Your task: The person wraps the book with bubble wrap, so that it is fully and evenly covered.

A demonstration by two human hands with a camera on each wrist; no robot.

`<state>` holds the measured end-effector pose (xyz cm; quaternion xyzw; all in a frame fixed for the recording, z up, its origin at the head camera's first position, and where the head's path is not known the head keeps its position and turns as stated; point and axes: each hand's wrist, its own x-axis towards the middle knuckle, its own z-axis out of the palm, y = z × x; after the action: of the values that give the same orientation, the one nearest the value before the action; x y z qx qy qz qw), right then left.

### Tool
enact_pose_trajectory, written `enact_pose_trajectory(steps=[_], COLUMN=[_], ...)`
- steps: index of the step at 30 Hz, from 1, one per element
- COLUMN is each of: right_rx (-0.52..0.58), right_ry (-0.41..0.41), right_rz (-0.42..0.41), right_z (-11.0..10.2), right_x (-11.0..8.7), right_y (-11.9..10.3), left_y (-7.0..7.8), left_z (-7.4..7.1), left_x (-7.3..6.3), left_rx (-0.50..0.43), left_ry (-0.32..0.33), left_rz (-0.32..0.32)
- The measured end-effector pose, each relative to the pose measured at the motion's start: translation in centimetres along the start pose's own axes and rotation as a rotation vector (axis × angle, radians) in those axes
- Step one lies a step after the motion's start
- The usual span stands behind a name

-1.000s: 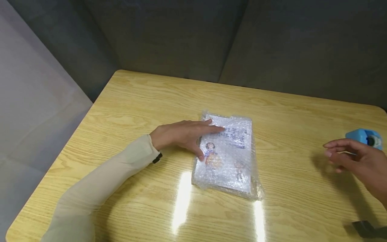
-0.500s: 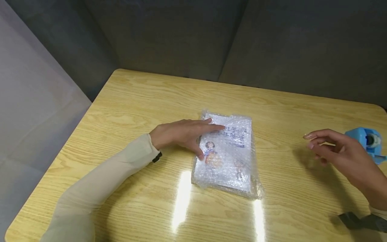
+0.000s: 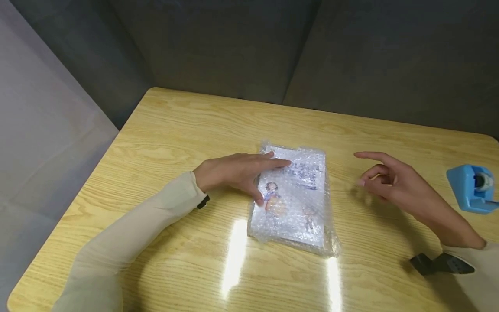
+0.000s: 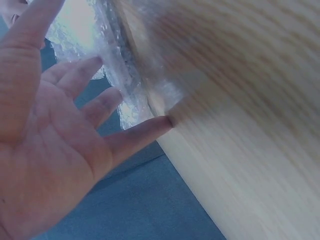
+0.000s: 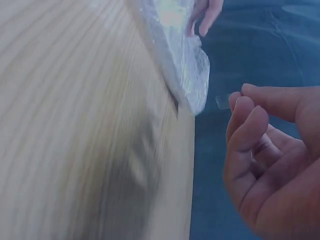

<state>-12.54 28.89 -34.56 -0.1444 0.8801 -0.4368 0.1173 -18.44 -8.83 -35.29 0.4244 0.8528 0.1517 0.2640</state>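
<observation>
A flat package [image 3: 296,203] lies on the table, a printed white cover with blue lettering and a small figure showing through its bubble wrap [image 4: 120,65]. My left hand [image 3: 243,173] rests on its left side with the fingers spread, the thumb and fingertips on the wrap. In the left wrist view the palm of the left hand [image 4: 55,145] shows beside the wrap's edge. My right hand [image 3: 386,175] is held above the table, right of the package. Between its thumb and fingers the right hand [image 5: 272,150] pinches a small piece of clear tape [image 5: 222,102].
A blue tape dispenser [image 3: 461,186] with a roll in it stands on the wooden table [image 3: 187,121] at the far right. Dark grey panels [image 3: 234,47] rise behind the table's back edge. A pale panel [image 3: 46,130] stands at the left.
My right hand has moved left from in front of the tape dispenser toward the package, uncovering the dispenser. The left hand and the package have stayed in place.
</observation>
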Motion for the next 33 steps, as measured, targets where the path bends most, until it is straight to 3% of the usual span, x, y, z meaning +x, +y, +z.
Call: enact_pose_trajectory(steps=[8,14,24,33], right_rx=[0.091,0.204,0.262,0.311], right_ry=[-0.073,-0.162,-0.284,-0.24], right_rz=[-0.129,-0.165,-0.145,-0.043], right_z=[2.1,4.2,7.7,9.7], right_x=[2.6,4.8,7.7,8.9], right_y=[-2.7,-4.9,-7.3,-8.1], left_y=[-0.2,-0.3,-0.3,-0.4], left_z=[-0.1,0.0,0.2,0.3], left_x=[0.0,0.2,0.1,0.1], left_rx=[-0.027,-0.072,-0.083,-0.11], left_ry=[0.012,0.031,0.038,0.055], left_rz=[0.034,0.043,0.046,0.066])
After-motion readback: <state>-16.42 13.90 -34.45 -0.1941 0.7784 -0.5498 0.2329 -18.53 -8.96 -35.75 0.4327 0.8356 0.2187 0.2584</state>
